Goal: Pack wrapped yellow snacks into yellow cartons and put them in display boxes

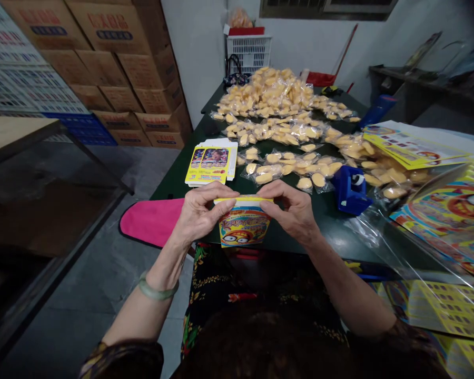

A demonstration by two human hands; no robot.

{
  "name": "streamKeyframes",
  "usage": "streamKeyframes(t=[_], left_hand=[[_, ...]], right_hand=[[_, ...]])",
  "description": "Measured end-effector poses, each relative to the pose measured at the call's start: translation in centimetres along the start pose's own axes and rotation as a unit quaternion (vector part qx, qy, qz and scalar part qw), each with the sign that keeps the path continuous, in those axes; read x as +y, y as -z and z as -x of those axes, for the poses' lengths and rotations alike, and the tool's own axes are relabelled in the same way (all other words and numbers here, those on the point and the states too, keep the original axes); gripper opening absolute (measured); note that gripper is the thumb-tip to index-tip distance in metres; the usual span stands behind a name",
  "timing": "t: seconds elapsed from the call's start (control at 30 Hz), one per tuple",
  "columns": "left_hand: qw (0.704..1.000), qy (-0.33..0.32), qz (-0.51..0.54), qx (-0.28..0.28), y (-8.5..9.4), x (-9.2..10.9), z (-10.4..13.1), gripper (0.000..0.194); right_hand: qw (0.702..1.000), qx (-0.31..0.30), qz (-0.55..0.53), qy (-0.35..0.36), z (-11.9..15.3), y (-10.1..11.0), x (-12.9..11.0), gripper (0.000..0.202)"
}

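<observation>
Currently, in the head view, the left hand (203,210) has thumb and fingers nearly closed on one end of a small printed box's (245,227) top edge. The right hand (291,211) pinches the other end likewise, so the box sits between both. Just beyond the left hand lies a yellow carton (210,163); beyond the right, wrapped yellow pieces (264,178); to its right, a blue tape dispenser (351,193).

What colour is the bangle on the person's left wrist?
The bangle is pale green, seen best in the head view.
</observation>
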State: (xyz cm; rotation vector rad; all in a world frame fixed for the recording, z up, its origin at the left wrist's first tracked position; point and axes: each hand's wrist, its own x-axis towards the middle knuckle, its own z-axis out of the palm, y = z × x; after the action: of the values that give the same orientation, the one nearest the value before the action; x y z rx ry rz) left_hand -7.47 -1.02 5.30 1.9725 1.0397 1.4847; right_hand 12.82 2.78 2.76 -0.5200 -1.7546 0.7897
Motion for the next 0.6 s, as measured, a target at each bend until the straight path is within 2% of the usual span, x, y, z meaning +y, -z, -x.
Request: streamKeyframes(t=[0.17,0.33,0.47,0.6], left_hand=[[1.0,-0.011,-0.022,0.007,-0.2,0.3,0.2,0.009],[0.993,-0.077,-0.086,0.002,-0.4,0.6,0.7,0.011],[0.97,-0.156,-0.186,-0.005,-0.8,0.4,1.7,0.02],[0.943,-0.221,-0.249,0.02,-1.6,-0.3,2.6,0.027]], right_hand=[[1.0,-0.003,-0.009,-0.007,-0.1,0.1,-0.4,0.004],[1.0,-0.009,0.011,0.017,0.1,0.1,-0.8,0.005],[0.999,-0.01,0.03,0.045,0.8,0.1,-0.9,0.008],[0.997,0.009,0.041,0.063,2.0,0.0,-0.4,0.016]])
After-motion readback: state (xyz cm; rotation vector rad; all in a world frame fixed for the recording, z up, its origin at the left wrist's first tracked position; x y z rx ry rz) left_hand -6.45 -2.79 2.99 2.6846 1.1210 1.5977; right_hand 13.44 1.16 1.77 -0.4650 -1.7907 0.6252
